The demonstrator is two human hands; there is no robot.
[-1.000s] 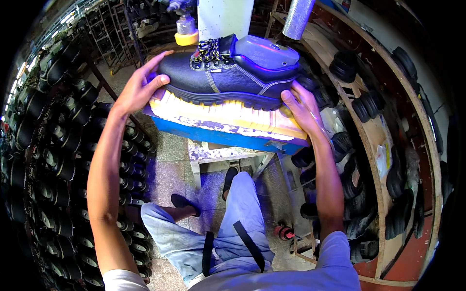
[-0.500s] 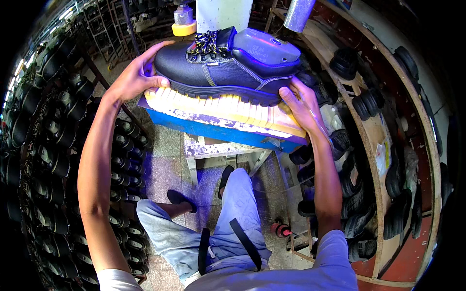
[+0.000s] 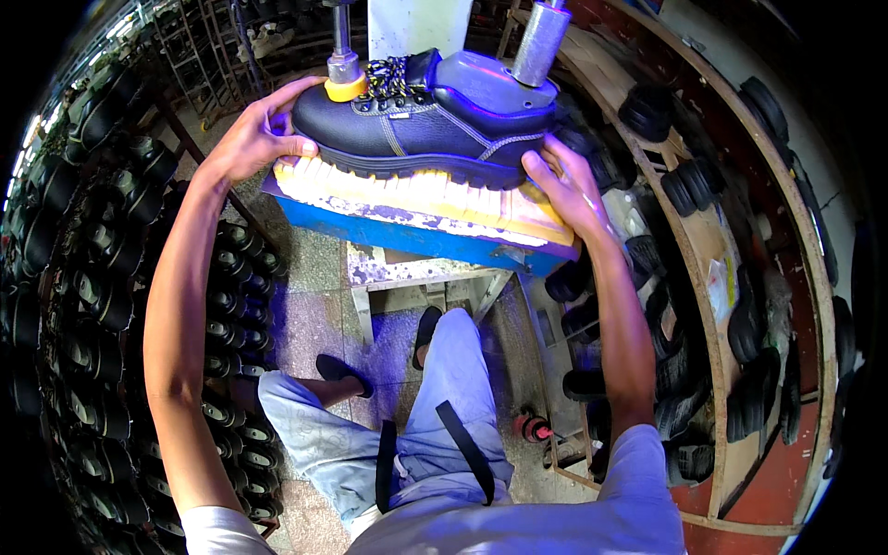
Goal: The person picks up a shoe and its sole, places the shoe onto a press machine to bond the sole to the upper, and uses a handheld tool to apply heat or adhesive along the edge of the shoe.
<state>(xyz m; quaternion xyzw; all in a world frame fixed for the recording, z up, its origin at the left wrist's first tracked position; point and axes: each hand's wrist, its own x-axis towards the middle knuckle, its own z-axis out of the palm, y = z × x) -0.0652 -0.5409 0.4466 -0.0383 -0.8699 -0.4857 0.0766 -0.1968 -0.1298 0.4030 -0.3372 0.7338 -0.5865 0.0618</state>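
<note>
A black lace-up work shoe [image 3: 361, 128] sits sole down on a ribbed yellow pad [image 3: 421, 192], its toe to the left. A dark shoe last [image 3: 481, 79] fills its opening. My left hand [image 3: 262, 139] is wrapped round the toe, thumb by the sole edge. My right hand [image 3: 566, 188] grips the heel end, its thumb along the side. A press rod with a yellow pad [image 3: 345, 88] meets the shoe just ahead of the laces. A metal cylinder [image 3: 540, 46] rests on the heel part of the last.
Under the yellow pad is a blue machine base [image 3: 370, 233] on a worn white stand [image 3: 407, 268]. Racks of black shoes [image 3: 102, 305] stand close on my left. A curved wooden shelf [image 3: 689, 250] carries black soles on my right. A small red-and-black object [image 3: 534, 427] lies low down.
Both press parts have come down, the yellow-padded rod onto the front of the shoe and the metal cylinder onto the last. My hands keep their hold on the shoe.
</note>
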